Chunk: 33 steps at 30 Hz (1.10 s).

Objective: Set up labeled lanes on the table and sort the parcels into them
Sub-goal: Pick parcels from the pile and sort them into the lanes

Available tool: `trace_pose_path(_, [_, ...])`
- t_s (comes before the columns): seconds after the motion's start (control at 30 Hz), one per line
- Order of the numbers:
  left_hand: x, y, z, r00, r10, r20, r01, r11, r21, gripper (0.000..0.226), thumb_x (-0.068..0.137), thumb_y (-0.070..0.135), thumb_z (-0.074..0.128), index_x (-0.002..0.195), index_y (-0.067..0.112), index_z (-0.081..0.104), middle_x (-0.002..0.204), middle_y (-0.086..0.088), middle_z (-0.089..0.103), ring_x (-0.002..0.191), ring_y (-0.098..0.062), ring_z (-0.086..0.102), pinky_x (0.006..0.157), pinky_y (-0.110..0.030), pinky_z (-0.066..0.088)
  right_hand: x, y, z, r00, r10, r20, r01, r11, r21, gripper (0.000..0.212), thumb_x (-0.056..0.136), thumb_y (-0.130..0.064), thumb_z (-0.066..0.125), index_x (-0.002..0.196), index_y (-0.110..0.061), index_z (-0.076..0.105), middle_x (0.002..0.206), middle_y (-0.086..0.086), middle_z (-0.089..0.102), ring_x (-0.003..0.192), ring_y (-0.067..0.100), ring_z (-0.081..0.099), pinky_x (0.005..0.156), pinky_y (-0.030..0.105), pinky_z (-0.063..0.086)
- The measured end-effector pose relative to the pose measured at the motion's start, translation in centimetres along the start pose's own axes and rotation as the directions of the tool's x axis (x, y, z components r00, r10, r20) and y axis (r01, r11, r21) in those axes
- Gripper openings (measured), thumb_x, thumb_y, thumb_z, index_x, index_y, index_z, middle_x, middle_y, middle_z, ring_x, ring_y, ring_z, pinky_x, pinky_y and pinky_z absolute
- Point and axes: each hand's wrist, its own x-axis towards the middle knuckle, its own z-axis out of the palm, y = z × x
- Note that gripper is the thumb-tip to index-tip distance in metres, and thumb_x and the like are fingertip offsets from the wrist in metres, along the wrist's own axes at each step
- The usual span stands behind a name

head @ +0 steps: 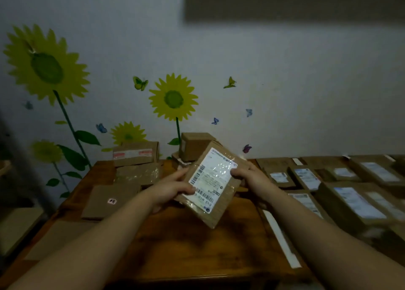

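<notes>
Parcel in hand: a flat brown cardboard parcel (219, 210), held tilted above the middle of the worktop (197, 250), label face toward me.
Left hand (173, 189): grips the parcel's left edge, thumb lying on the lower corner of the shipping label (211, 178), fingers curled beneath.
Right hand (252, 175): grips the upper right edge, thumb on top; its fingers are behind the parcel, out of my sight.
Step, as I judge it: reading the label to choose a lane.
Doing it well: I would hold by the bare cardboard margin only, slide the left thumb off the print, and tip the glossy film out of the glare.
Lanes: sorted parcels (350, 200) lie in rows on the right, beyond a white strip (282, 239).
Unsorted boxes (135, 153): back-left, against the wall.
Hard to make out: the light is dim and the view blurred, so I cannot read the label print or any lane marking; the frame cuts off the right-hand rows.
</notes>
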Motion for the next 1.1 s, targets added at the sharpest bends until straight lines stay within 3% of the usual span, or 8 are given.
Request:
trace_pose_path(0.17, [2.6,1.7,8.4,0.978,0.057,-0.199,-0.093,0.979,-0.180,0.077,0.081,0.017,0.067,0.143,0.037,0.027,0.127,-0.006,0.056,0.107,-0.030,0.059,0.081,-0.048,0.051,-3.8,1.1,-8.3,0.983,-0.040,-0.178,0.081,0.971,0.224,0.042,0.085,-0.014,0.065,0.122,-0.016,0.047,0.112,0.017,0.066,0.099,0.033,0.067,0.071,0.043,0.057])
trace_pose_path(0.27, [4.0,1.4,15.7,0.995,0.013,-0.100,-0.032,0.982,-0.188,0.083,0.075,0.029,0.071,0.142,0.040,0.024,0.123,-0.004,0.059,0.109,-0.030,0.058,0.081,-0.050,0.052,-6.2,2.1,-13.9,0.977,-0.015,-0.212,0.096,0.922,0.374,0.050,0.087,-0.015,0.063,0.132,-0.013,0.042,0.119,0.019,0.063,0.104,0.034,0.066,0.083,0.049,0.056])
trace_pose_path(0.47, [6.9,3.2,26.4,0.997,0.070,-0.030,-0.075,0.973,-0.216,0.064,0.079,0.001,0.062,0.134,0.029,0.043,0.109,-0.012,0.069,0.092,-0.031,0.069,0.068,-0.041,0.057,-12.9,2.8,-24.9,0.954,0.028,-0.300,0.001,0.995,0.098,0.056,0.086,-0.019,0.067,0.132,-0.029,0.036,0.122,0.009,0.059,0.098,0.022,0.063,0.073,0.039,0.053])
trace_pose_path(0.6, [8.6,4.1,32.4,0.994,0.029,0.109,-0.016,0.993,-0.120,0.062,0.074,0.004,0.066,0.130,0.026,0.049,0.107,-0.014,0.069,0.092,-0.031,0.069,0.066,-0.037,0.056,-17.4,2.5,-30.7,0.979,0.047,-0.196,-0.041,0.999,0.034,0.045,0.089,-0.012,0.060,0.131,-0.022,0.046,0.114,0.013,0.066,0.101,0.031,0.067,0.092,0.053,0.051])
trace_pose_path(0.73, [10.9,4.7,38.6,0.997,0.071,-0.033,-0.077,0.948,-0.309,0.069,0.081,0.014,0.067,0.138,0.032,0.032,0.112,-0.009,0.062,0.102,-0.029,0.063,0.071,-0.044,0.056,-19.7,3.2,-34.1,0.959,0.043,-0.282,0.032,0.966,0.257,0.042,0.093,-0.012,0.054,0.134,-0.012,0.045,0.117,0.021,0.065,0.105,0.037,0.065,0.098,0.056,0.046])
trace_pose_path(0.87, [12.4,4.2,44.0,0.982,0.052,0.181,-0.026,0.989,-0.143,0.075,0.075,0.017,0.073,0.132,0.046,0.034,0.115,-0.009,0.065,0.095,-0.031,0.065,0.074,-0.050,0.055,-19.8,4.2,-36.6,0.937,0.052,-0.345,0.132,0.863,0.488,0.042,0.094,-0.012,0.053,0.135,-0.014,0.045,0.120,0.021,0.064,0.110,0.036,0.062,0.097,0.053,0.048])
trace_pose_path(1.0, [16.0,5.0,46.5,0.966,0.099,0.239,-0.077,0.992,-0.101,0.071,0.078,0.010,0.068,0.130,0.049,0.039,0.105,-0.003,0.072,0.094,-0.025,0.068,0.068,-0.042,0.054,-19.2,4.9,-40.4,0.906,-0.022,-0.422,0.073,0.992,0.105,0.049,0.091,-0.022,0.060,0.137,-0.026,0.043,0.121,0.005,0.065,0.109,0.025,0.063,0.098,0.048,0.048])
trace_pose_path(1.1, [19.8,5.9,48.3,0.957,0.103,0.270,-0.081,0.993,-0.089,0.062,0.081,0.012,0.064,0.127,0.048,0.044,0.102,0.003,0.072,0.097,-0.024,0.067,0.070,-0.044,0.056,-17.5,4.3,-43.3,0.903,-0.059,-0.425,0.059,0.998,-0.011,0.059,0.087,-0.029,0.067,0.138,-0.039,0.038,0.125,-0.007,0.060,0.107,0.010,0.060,0.083,0.030,0.050])
